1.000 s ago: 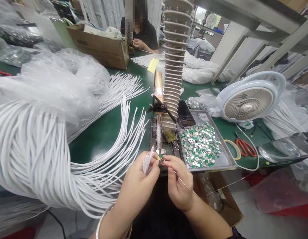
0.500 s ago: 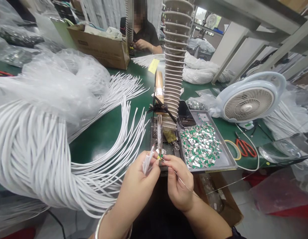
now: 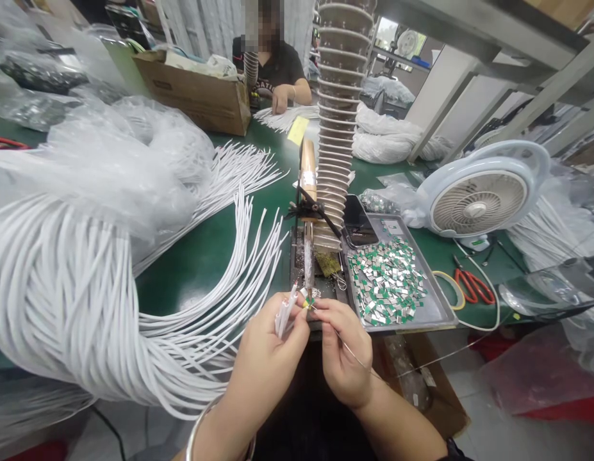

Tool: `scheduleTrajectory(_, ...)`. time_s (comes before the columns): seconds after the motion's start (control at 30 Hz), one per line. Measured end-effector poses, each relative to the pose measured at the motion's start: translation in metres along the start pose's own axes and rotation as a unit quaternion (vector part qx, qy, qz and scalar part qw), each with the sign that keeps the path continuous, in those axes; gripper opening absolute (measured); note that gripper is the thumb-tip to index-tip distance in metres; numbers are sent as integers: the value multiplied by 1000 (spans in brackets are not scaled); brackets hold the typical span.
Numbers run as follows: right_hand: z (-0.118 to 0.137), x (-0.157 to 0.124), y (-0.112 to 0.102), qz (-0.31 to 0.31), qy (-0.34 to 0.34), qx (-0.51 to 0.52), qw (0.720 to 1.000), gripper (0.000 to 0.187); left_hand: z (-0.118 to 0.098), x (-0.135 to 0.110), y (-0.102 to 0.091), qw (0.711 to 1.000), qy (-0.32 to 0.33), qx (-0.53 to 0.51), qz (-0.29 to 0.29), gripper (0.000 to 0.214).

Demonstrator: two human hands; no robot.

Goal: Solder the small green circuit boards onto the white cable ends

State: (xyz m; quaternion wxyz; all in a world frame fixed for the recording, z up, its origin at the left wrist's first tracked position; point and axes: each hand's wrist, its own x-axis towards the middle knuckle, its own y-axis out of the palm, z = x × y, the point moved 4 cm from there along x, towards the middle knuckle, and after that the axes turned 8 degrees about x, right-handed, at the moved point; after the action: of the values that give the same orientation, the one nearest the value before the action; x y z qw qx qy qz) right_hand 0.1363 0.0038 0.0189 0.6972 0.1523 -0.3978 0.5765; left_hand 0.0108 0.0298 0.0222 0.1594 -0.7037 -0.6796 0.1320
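Observation:
My left hand (image 3: 272,339) is closed around several white cables (image 3: 286,314), their cut ends pointing up. At its fingertips, under the soldering iron's tip, sits a small green piece (image 3: 308,303) that looks like a circuit board. My right hand (image 3: 345,352) pinches a thin solder wire (image 3: 350,351), which runs back across the palm and off to the right. Its end meets the green piece. The soldering iron (image 3: 309,256) is fixed upright with its wooden handle (image 3: 307,163) at the top and its tip down between my hands.
A ribbed extraction hose (image 3: 336,128) hangs behind the iron. To the right are a tray (image 3: 438,301) of small green-and-silver boards (image 3: 387,282), a phone (image 3: 359,221), red-handled scissors (image 3: 474,286) and a fan (image 3: 479,192). A large white cable bundle (image 3: 61,301) fills the left. A co-worker (image 3: 277,70) sits opposite.
My hands stay almost still at the iron's tip. Across the table, the co-worker's hand has moved down onto the white cables there.

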Motion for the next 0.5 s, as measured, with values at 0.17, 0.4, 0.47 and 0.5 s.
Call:
scheduleTrajectory(0.17,0,-1,0,1,1,19,1000,26,5,-1,2,1000,-15,-5,13,7)
scheduleTrajectory(0.4,-6,-9,-1,-8,40,27,999,27,14,-1,5,998,-38,-26,31,9)
scheduleTrajectory(0.47,-8,-10,-2,-19,39,33,999,26,16,-2,5,998,-46,-29,34,11)
scheduleTrajectory(0.5,-8,-10,-3,-23,32,39,998,26,16,-3,5,997,-50,-28,41,13)
